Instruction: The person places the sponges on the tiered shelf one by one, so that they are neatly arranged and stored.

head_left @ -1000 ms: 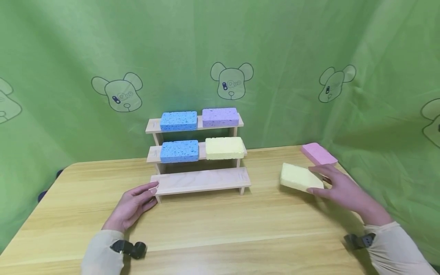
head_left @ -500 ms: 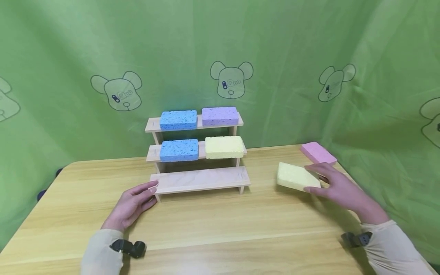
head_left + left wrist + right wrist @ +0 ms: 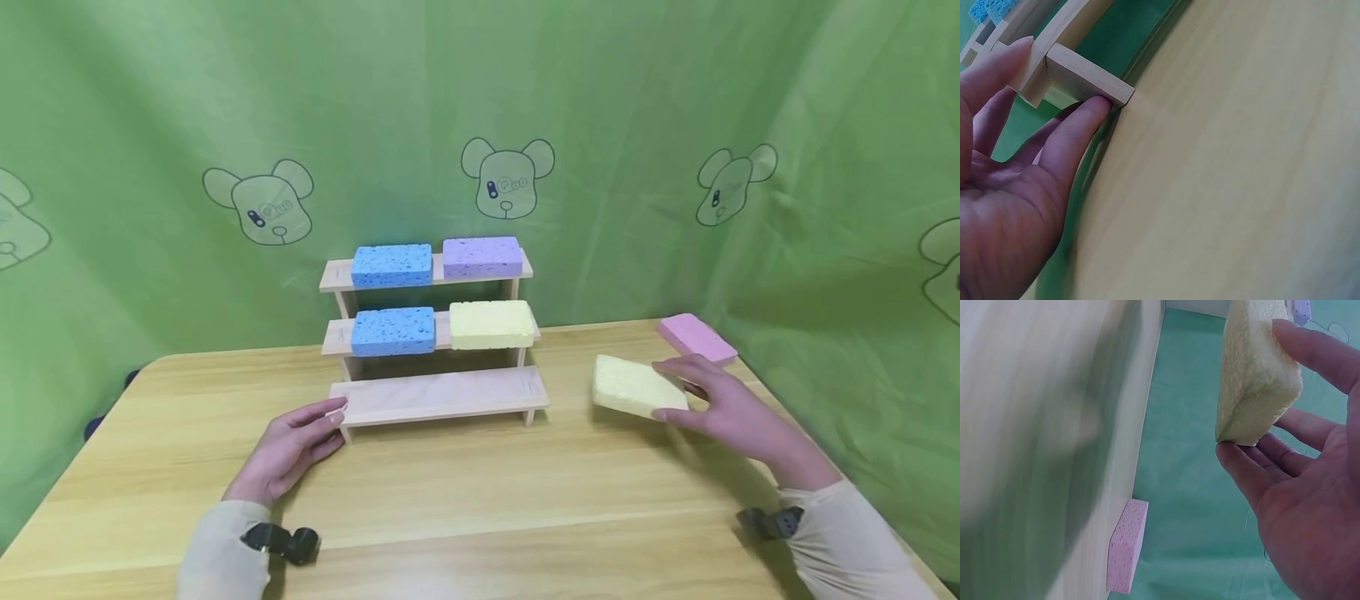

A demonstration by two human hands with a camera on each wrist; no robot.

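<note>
In the head view a three-step wooden display stand (image 3: 442, 398) stands on the table. My left hand (image 3: 294, 446) holds the left end of its lowest step, thumb at the board edge and a fingertip against the short leg (image 3: 1088, 75). To the right of the stand, my right hand (image 3: 723, 412) pinches a pale yellow sponge (image 3: 637, 387) by its right end, thumb on one side and fingers on the other. In the right wrist view this sponge is held above the tabletop, slightly tilted. A pink sponge (image 3: 696, 337) lies behind the right hand on the table.
On the top step sit a blue sponge (image 3: 392, 265) and a purple sponge (image 3: 482, 257). The middle step carries another blue sponge (image 3: 393, 331) and a second yellow sponge (image 3: 492, 324). A green curtain (image 3: 615, 167) hangs behind and to the right of the wooden table (image 3: 465, 517).
My right hand has moved a little to the left with the yellow sponge, towards the stand. The left hand keeps its place at the lowest step.
</note>
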